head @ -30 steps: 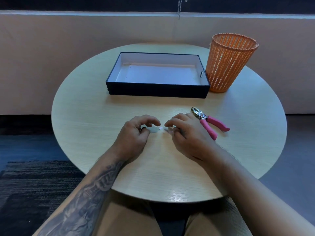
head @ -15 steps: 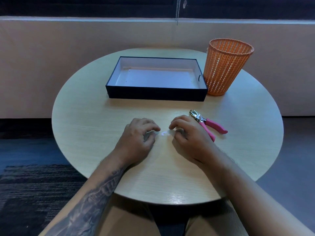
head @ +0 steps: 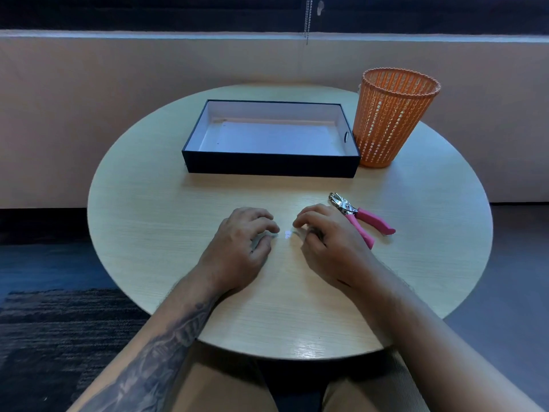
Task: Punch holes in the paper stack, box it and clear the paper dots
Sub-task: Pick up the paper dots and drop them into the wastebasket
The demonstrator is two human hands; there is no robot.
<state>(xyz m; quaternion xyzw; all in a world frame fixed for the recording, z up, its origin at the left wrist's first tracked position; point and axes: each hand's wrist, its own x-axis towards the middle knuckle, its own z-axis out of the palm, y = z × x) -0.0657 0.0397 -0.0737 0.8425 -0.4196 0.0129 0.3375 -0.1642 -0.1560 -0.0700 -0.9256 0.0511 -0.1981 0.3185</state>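
Small white paper dots (head: pixel 287 234) lie in a tiny cluster on the round wooden table (head: pixel 154 203). My left hand (head: pixel 242 242) and my right hand (head: pixel 328 239) rest on the table on either side of them. Both are cupped with fingertips down, a few centimetres apart, and neither visibly grips anything. Some dots may be hidden under the fingers. The white paper stack (head: pixel 267 139) lies flat inside the open black box (head: pixel 270 166) at the back of the table. The pink-handled hole punch (head: pixel 361 217) lies just right of my right hand.
An orange mesh waste basket (head: pixel 392 120) stands at the back right, touching the box's right end. A low beige wall runs behind the table. A dark rug covers the floor at the lower left.
My two hands have drawn slightly closer together around the dots. The dots now sit in a tighter cluster between the fingertips. The view has tilted up a little.
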